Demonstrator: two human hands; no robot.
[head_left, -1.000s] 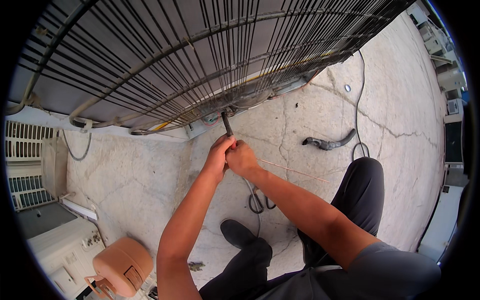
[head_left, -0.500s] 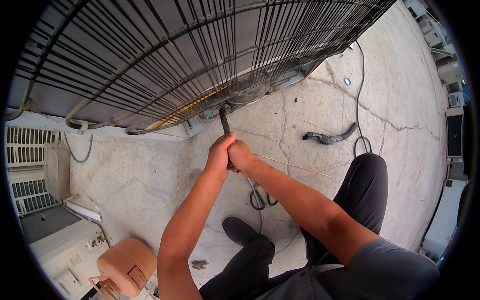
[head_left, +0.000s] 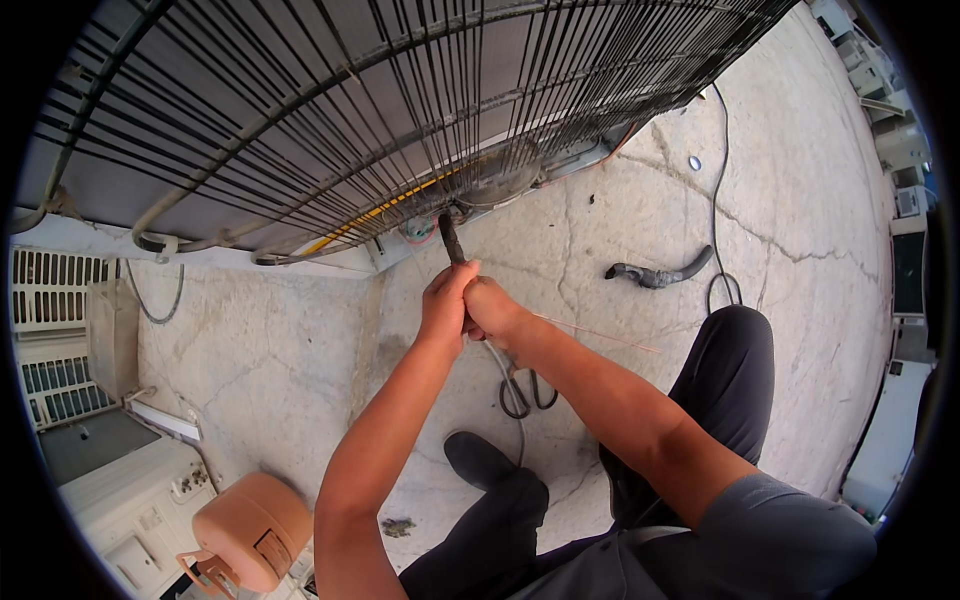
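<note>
Change: since the earlier frames both hands have edged slightly up and left in the frame, and the dark rod now stands nearer upright under the grille; the yellow wire behind the bars shows more.
Left hand: the left hand (head_left: 443, 305), centre of the frame, has its grip clenched around the lower part of the dark, thin, rust-coloured rod (head_left: 451, 238).
Right hand: the right hand (head_left: 493, 308) presses against the left, its grip clenched just below; what lies inside it is hidden by the fingers, so the viewer cannot tell whether it holds the rod itself.
Rod: it rises from the fists, slightly tilted left, its top end meeting the lower edge of the black wire grille (head_left: 330, 110) of the large grey outdoor unit that fills the upper half of the frame.
Behind the grille: a yellow wire (head_left: 375, 213) runs slantwise just left of the rod's top.
Floor: cracked pale concrete floor (head_left: 260, 350); a thin black cable loop (head_left: 520, 392) lies just below the hands; a short dark curved hose piece (head_left: 655, 274) lies right of centre.
Lower left: a round tan canister (head_left: 250, 518) beside white box units.
Person: dark trousers and a black shoe (head_left: 480, 460) in the lower centre.
</note>
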